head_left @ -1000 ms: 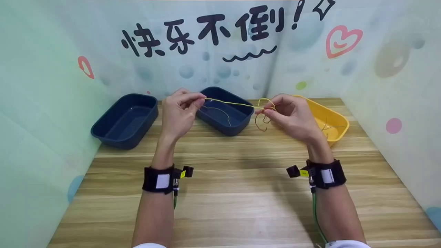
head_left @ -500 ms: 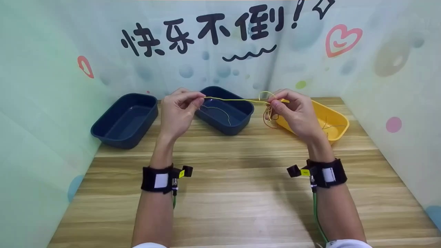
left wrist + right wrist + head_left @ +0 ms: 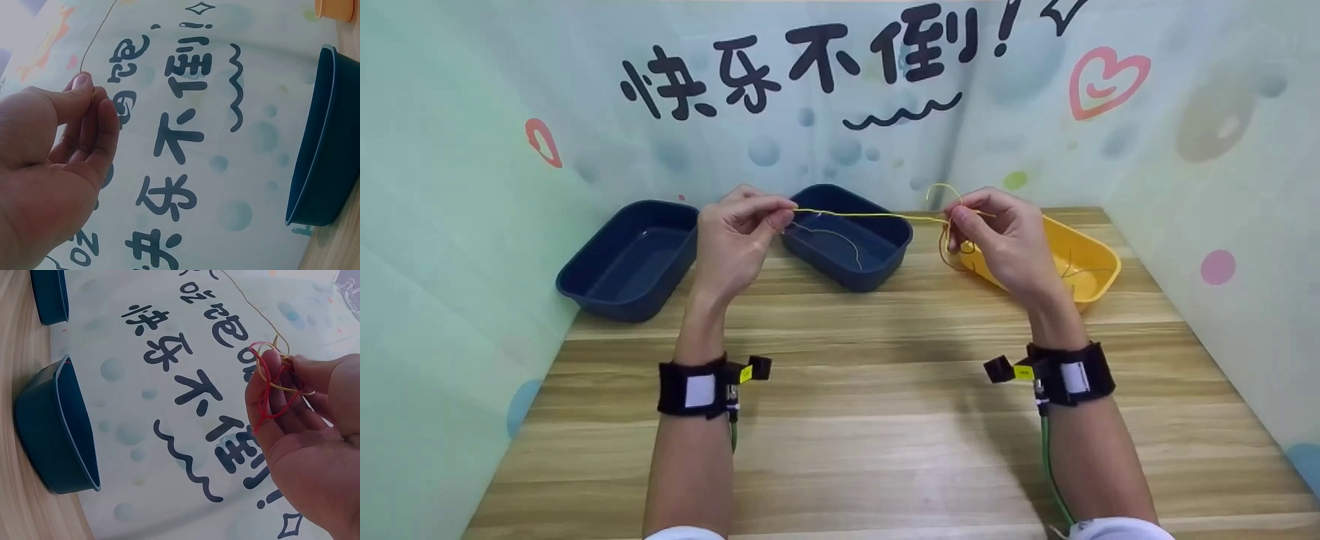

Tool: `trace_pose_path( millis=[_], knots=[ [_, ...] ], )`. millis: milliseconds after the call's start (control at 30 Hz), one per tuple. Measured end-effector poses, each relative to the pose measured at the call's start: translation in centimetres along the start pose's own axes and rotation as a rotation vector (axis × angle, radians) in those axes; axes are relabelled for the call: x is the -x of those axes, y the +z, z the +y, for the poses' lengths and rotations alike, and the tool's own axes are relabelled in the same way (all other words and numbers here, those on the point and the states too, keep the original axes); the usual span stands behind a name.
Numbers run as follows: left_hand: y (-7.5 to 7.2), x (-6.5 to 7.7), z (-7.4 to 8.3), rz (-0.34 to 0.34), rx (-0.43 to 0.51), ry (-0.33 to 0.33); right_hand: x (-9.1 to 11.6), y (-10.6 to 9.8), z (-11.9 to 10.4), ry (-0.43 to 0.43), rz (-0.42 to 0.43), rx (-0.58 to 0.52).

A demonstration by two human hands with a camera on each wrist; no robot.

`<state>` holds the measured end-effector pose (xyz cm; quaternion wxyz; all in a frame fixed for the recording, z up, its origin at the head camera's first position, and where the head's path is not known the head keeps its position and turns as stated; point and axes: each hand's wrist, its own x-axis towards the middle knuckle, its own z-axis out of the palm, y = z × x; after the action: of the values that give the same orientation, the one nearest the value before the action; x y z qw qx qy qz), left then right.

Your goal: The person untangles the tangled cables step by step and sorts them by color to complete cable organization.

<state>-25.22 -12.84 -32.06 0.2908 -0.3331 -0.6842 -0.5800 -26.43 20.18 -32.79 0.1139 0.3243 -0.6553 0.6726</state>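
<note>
A thin yellow wire [image 3: 870, 215] stretches nearly level between both hands above the middle dark blue bin [image 3: 847, 279]. Its left end is pinched between thumb and forefinger of my left hand [image 3: 735, 240]. My right hand [image 3: 1009, 236] pinches the other end along with a small tangle. In the right wrist view this tangle shows red wire [image 3: 288, 408] looped among yellow strands at the fingertips. Inside the middle bin lies another thin strand [image 3: 847, 241]. Behind my right hand stands a yellow bin [image 3: 1099, 251] with several thin strands in it.
Another dark blue bin [image 3: 622, 311] stands at the left on the wood-grain table [image 3: 877, 420]. A printed curtain [image 3: 780, 142] encloses the back and both sides. Each wrist wears a black strap [image 3: 697, 388] with a small camera and green cable.
My right hand has shifted slightly right and up, gathering the tangle closer to its fingertips. My left hand has moved a little left, so a longer stretch of yellow wire spans between them.
</note>
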Motion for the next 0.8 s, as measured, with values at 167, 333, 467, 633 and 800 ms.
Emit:
trace_pose_path(
  millis=[167,333,467,633,800],
  knots=[
    [-0.9,0.2,0.0,-0.099,0.009,0.012,-0.1,0.2,-0.5,-0.011,0.072,-0.017],
    [-1.5,0.6,0.0,-0.244,-0.034,-0.017,-0.2,0.1,-0.6,-0.05,0.158,-0.018],
    [-1.5,0.9,0.0,-0.352,-0.086,-0.067,-0.3,-0.3,-0.2,-0.077,0.227,-0.049],
    [-1.5,1.1,-1.3,-0.402,-0.161,-0.113,-0.5,-0.7,0.0,-0.1,0.286,-0.093],
    [-1.7,1.4,-3.3,-0.318,-0.298,-0.128,-0.5,-0.5,-0.5,-0.126,0.288,-0.029]
  ],
)
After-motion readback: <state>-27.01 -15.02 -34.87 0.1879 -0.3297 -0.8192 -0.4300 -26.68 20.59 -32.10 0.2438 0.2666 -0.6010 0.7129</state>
